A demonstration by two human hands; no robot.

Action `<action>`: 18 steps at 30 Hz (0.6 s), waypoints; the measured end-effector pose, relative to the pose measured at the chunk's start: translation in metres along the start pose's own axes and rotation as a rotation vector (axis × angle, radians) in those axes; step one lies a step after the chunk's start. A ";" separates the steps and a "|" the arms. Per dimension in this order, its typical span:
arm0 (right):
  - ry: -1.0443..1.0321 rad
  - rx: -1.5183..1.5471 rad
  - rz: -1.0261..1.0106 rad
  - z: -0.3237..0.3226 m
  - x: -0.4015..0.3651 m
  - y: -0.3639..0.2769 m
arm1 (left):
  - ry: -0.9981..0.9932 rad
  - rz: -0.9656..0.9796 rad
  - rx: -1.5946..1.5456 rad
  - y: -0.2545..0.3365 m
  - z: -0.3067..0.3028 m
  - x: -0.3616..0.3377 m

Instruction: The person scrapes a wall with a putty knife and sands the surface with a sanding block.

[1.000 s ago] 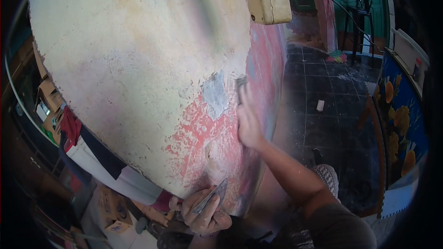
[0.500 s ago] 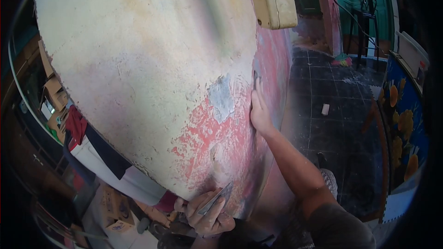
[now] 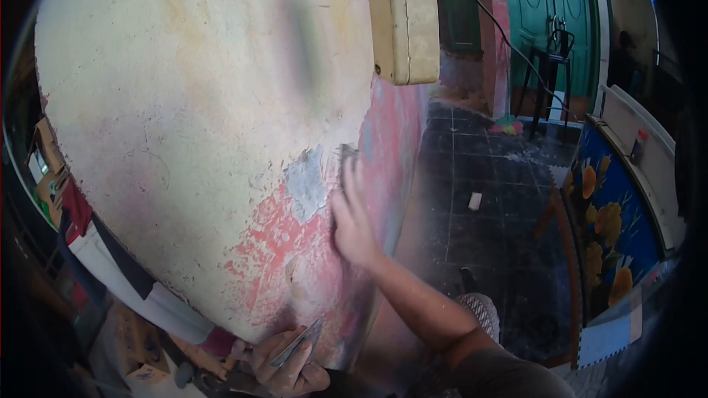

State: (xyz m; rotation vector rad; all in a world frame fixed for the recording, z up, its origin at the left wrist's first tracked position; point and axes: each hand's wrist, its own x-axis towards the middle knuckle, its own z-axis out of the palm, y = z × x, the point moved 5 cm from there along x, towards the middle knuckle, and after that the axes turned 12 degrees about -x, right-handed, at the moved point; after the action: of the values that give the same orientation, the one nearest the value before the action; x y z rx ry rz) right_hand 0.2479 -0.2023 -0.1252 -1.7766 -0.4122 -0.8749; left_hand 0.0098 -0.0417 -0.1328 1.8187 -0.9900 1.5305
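My right hand [image 3: 352, 215] presses a small scraper [image 3: 346, 153] flat against the wall [image 3: 184, 103], beside a grey bare patch [image 3: 304, 183] where paint has come off. Red under-paint [image 3: 273, 243] shows below that patch. Low down, my left hand [image 3: 284, 365] grips a second flat metal scraper blade [image 3: 296, 340] with its tip resting on the wall's lower edge. The wall's upper part is cream and rough.
A cream box [image 3: 402, 15] hangs on the wall above, with a cable running right. A dark tiled floor [image 3: 487, 221] with dust and a small white block [image 3: 475, 200] lies right. A flowered blue panel [image 3: 608, 221], a black stool [image 3: 549, 74] and green doors [image 3: 549, 7] stand beyond. Cartons and cloth [image 3: 81, 228] sit left.
The view has shifted, so everything sits lower and further left in frame. My right hand stays flat on the wall with the scraper near the grey patch. My left hand keeps its blade.
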 end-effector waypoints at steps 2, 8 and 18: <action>-0.046 -0.020 -0.184 -0.006 -0.005 -0.041 | -0.011 -0.007 -0.015 -0.002 -0.001 -0.002; 0.047 0.028 0.001 0.006 0.016 0.045 | 0.054 0.039 0.023 -0.006 0.001 -0.017; 0.040 -0.016 -0.070 0.006 0.011 0.028 | -0.004 0.032 0.028 -0.008 0.001 -0.015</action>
State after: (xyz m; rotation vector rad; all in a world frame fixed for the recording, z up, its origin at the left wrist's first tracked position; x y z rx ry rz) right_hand 0.2762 -0.2089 -0.1368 -1.7653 -0.4446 -0.9640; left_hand 0.0157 -0.0352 -0.1478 1.8341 -1.0090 1.5675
